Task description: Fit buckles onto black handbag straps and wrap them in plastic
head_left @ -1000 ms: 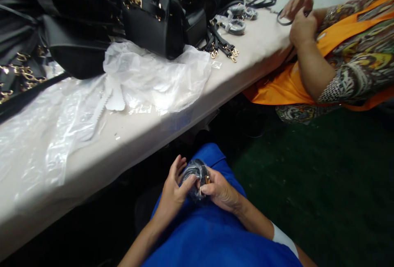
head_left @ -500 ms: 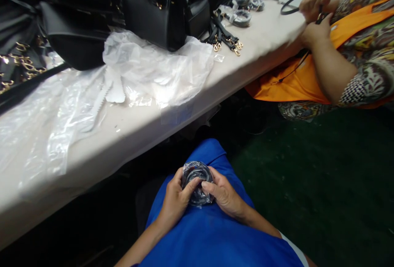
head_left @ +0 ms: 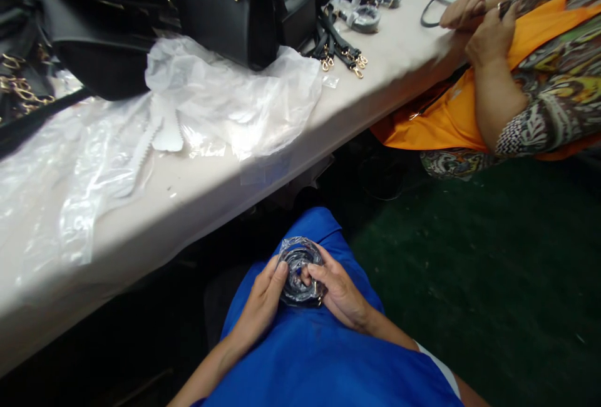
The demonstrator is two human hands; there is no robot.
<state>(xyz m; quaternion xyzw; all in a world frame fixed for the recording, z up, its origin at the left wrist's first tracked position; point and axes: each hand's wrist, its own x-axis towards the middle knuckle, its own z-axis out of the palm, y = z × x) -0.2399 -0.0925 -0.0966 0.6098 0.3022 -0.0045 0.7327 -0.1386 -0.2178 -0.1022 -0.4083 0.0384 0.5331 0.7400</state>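
Observation:
A coiled black strap point(head_left: 299, 297) wrapped in clear plastic film is held above my blue-clothed lap. My left hand point(head_left: 265, 294) grips its left side, the thumb lying along the coil's edge. On the other side my right hand point(head_left: 340, 288) is closed round the coil, with thumb on top and fingertips showing through the central hole. A small gold-coloured metal piece shows at the coil's lower right. The undersides of both hands are hidden.
Black handbags point(head_left: 225, 12) stand on the white-covered table point(head_left: 197, 206) beside crumpled clear plastic bags point(head_left: 235, 100). Short straps with gold clasps point(head_left: 340, 47) and wrapped coils point(head_left: 364, 17) lie farther right. A co-worker in an orange apron point(head_left: 441, 119) handles a black strap point(head_left: 425, 12).
My left thumb has moved outward from the coil's middle to its left edge. The coil has turned slightly, exposing its hole and a gold piece. The co-worker's hands have shifted.

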